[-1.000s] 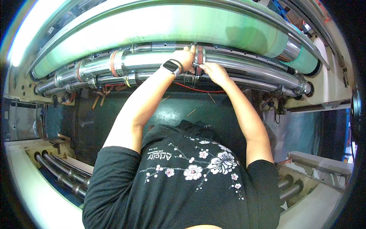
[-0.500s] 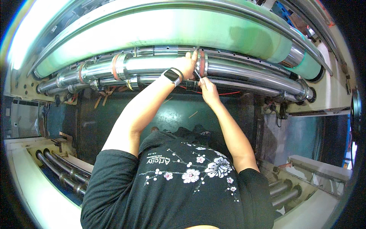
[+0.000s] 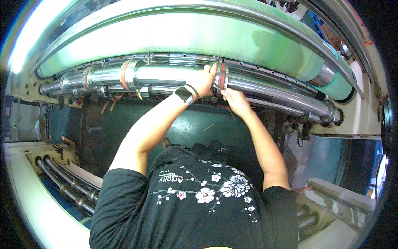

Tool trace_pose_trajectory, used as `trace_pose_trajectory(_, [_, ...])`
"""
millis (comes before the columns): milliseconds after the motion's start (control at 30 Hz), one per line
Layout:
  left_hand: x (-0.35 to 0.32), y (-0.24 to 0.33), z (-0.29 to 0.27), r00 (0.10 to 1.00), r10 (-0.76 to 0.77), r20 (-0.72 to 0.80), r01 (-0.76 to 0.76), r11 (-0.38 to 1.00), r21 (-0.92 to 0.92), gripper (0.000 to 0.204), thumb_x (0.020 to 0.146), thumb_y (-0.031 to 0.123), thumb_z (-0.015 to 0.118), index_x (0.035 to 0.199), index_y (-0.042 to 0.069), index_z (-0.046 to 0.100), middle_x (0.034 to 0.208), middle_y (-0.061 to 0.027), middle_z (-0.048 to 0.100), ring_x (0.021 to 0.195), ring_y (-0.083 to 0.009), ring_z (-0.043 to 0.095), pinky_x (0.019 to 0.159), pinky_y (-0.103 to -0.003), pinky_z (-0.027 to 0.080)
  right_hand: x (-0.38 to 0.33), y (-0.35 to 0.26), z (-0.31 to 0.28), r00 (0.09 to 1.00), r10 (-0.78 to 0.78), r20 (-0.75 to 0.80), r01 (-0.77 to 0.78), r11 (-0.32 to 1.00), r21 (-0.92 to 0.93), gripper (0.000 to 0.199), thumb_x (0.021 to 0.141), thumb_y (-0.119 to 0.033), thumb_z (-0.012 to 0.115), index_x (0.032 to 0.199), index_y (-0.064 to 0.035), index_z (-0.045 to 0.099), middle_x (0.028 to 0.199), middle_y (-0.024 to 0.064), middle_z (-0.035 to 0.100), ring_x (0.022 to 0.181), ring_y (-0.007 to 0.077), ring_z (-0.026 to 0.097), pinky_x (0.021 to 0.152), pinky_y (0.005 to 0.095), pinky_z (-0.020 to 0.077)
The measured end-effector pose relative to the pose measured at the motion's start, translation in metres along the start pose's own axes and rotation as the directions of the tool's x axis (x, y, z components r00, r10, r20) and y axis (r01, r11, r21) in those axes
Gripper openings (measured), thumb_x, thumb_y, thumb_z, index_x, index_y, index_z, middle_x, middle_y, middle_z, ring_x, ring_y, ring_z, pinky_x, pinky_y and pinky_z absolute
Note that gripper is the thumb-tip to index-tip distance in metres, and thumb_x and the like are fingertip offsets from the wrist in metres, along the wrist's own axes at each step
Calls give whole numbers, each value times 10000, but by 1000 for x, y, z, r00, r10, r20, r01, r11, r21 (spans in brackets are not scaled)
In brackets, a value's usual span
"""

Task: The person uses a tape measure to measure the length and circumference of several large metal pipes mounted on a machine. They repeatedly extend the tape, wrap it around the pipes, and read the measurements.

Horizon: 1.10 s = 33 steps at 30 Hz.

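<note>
**Both hands at the collar on the steel shaft**

The person leans over a long polished steel shaft (image 3: 174,74) that runs across the machine beneath a broad green roller (image 3: 186,35). At about 12 o'clock from the chest, a metal collar with an orange band (image 3: 222,76) sits on that shaft. The left hand (image 3: 204,81), a dark watch (image 3: 183,94) on its wrist, lies curled over the shaft with its fingertips touching the collar's left face. The right hand (image 3: 234,99) comes up from 5 o'clock of the collar, fingers drawn together just below it.

My reading is that the collar is being positioned or fastened along the shaft. The next move seems to call for steady bracing from the left hand while the right works precisely at the underside.

Whether the right fingers pinch a small tool or fastener I cannot tell; the underside of the collar is hidden. A second orange-banded collar (image 3: 126,74) sits at 10 o'clock, untouched. The lower shaft (image 3: 265,103) is partly blocked by the hands.
</note>
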<state>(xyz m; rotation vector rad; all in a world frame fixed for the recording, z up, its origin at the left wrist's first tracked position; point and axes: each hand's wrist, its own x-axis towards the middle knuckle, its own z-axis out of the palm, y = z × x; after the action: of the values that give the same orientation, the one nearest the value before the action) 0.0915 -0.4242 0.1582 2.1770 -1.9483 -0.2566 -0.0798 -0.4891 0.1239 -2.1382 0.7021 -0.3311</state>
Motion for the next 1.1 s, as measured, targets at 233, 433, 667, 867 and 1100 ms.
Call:
trace_pose_trajectory(233, [-2, 3, -4, 999, 9, -41, -9, 1000, 3, 895, 541, 173, 730, 1279, -5, 256, 987, -210, 486, 797, -343, 569, 666, -386, 487, -23, -5, 53, 959, 29, -283, 17, 987, 159, 262, 901, -231, 402, 778, -16, 489, 650, 161, 552, 633, 327, 572, 565, 374, 430])
trace_pose_trajectory(433, [0, 1, -4, 997, 19, -72, -23, 999, -49, 886, 553, 211, 728, 1272, -11, 262, 974, -226, 489, 786, -359, 571, 648, -404, 486, -25, -15, 82, 882, 180, -436, -40, 949, 312, 260, 909, -225, 386, 783, -22, 486, 642, 132, 520, 587, 273, 532, 566, 350, 410])
trace_pose_trajectory(667, [1, 7, -8, 999, 37, -28, -37, 999, -13, 908, 561, 282, 745, 1262, -37, 263, 981, -248, 484, 793, -370, 571, 658, -400, 484, -19, -16, 113, 795, 462, -394, -141, 771, 621, 310, 917, -268, 390, 764, -12, 473, 616, 64, 469, 564, 149, 430, 550, 284, 374])
trace_pose_trajectory(867, [2, 3, -4, 999, 26, -27, -26, 1000, -1, 880, 573, 237, 720, 1263, -40, 248, 975, -249, 477, 781, -377, 566, 658, -411, 483, -18, -25, 114, 796, 508, -329, -81, 629, 773, 316, 924, -301, 380, 686, -96, 417, 580, -57, 336, 489, 42, 298, 428, 198, 245])
trace_pose_trajectory(1100, [2, 2, -3, 999, 45, -3, -45, 999, 18, 945, 529, 214, 752, 1270, -57, 232, 985, -232, 485, 792, -356, 569, 674, -389, 488, -13, -12, 113, 826, 397, -401, -80, 786, 613, 366, 923, -310, 357, 712, -25, 449, 568, 38, 400, 529, 131, 381, 501, 290, 335])
